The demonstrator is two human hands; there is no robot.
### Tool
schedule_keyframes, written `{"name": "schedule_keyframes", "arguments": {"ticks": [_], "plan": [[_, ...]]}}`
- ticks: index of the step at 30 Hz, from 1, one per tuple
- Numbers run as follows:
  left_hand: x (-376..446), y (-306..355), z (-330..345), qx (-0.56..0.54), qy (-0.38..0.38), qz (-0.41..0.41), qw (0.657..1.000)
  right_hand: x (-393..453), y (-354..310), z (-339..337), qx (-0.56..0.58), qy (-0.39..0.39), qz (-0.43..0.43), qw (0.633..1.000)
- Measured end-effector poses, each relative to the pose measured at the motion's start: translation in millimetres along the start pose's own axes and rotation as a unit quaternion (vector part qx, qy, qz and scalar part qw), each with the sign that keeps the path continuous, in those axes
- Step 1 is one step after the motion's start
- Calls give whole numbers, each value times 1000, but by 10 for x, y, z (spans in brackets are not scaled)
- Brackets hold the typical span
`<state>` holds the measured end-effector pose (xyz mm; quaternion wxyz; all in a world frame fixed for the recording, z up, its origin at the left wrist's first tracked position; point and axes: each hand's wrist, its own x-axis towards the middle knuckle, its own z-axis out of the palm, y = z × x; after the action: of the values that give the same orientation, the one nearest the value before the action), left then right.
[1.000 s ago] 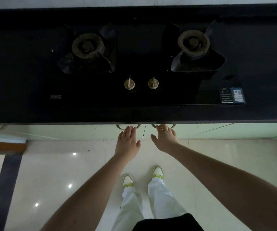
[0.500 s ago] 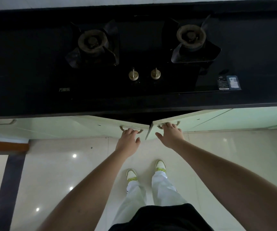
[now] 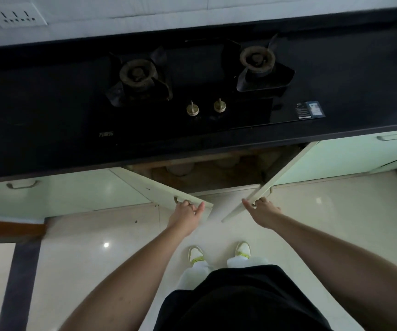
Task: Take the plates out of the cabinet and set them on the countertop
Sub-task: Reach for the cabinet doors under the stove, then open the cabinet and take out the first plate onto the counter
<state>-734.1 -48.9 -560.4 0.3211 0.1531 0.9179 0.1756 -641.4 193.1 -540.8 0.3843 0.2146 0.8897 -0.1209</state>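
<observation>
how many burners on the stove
2: left burner behind the left hand's open cabinet door, right burner further right and back. None look hidden.

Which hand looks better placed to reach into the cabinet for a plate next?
Probably the right hand: its door is swung wider, while the left hand holds a door still half across the opening. Round shapes inside are dim.

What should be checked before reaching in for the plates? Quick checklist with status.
1. Left door open wide enough: ok, swung out.
2. Right door open: ok, swung out.
3. Left hand free: not ok, on its door handle.
4. Right hand free: not ok, on its door's edge.
5. Plates located in the cabinet interior: cannot tell, dim rounded shapes only.
6. Countertop space left of the stove: ok.
</observation>
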Motion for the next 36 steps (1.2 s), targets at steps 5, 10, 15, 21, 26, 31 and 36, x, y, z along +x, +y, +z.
{"name": "schedule_keyframes", "arguments": {"ticks": [5,10,15,21,26,31,36], "plan": [[-238,-202,64,-19,-3,-49,999,-177,224,137,4,-2,21,1000],[-514,-313,177,-49,9,-79,996,-282,467,294,75,13,26,997],[-712,-332,268,-75,41,-120,989,-397,761,417,148,66,46,986],[-905,-56,427,-42,124,-255,958,-723,1158,674,194,234,17,953],[-1120,-19,620,132,199,-156,958,-721,1538,764,-64,205,-97,972],[-1163,-285,658,299,99,-81,946,-761,1890,775,-139,147,-48,978],[-1189,-325,666,328,89,-48,939,-789,2085,629,-127,115,34,985]]}}
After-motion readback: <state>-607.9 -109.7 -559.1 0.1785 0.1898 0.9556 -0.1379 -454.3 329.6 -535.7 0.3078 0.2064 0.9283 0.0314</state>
